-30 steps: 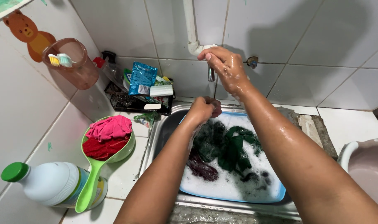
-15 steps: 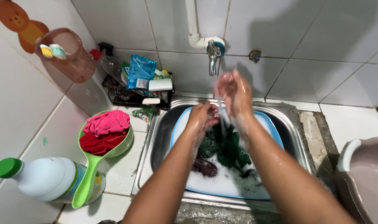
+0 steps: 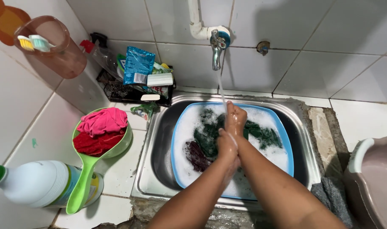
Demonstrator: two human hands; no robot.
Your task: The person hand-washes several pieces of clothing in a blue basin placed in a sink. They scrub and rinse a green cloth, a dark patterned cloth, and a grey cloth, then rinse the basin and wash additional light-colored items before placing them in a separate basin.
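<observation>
- On the table, at the near left, lay one white bottle [image 3: 40, 183] on its side, cap pointing left.
- One green scoop [image 3: 101, 146] held two cloths, pink and red.
- Both hands, left [image 3: 227, 146] and right [image 3: 236, 119], were pressed together, grasping nothing, above the blue basin [image 3: 287, 146] with dark clothes [image 3: 208, 142] in foam.
- One tap [image 3: 217, 46] behind poured water on them.

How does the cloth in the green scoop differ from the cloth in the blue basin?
The scoop cloths are pink and red; the basin cloths are dark green and maroon. The scoop cloths sit piled with no foam on them, on the counter beside the sink; the basin cloths lie spread in white suds inside the sink, below the running tap. Both hands are over the basin, not the scoop. Both lots are crumpled.
</observation>
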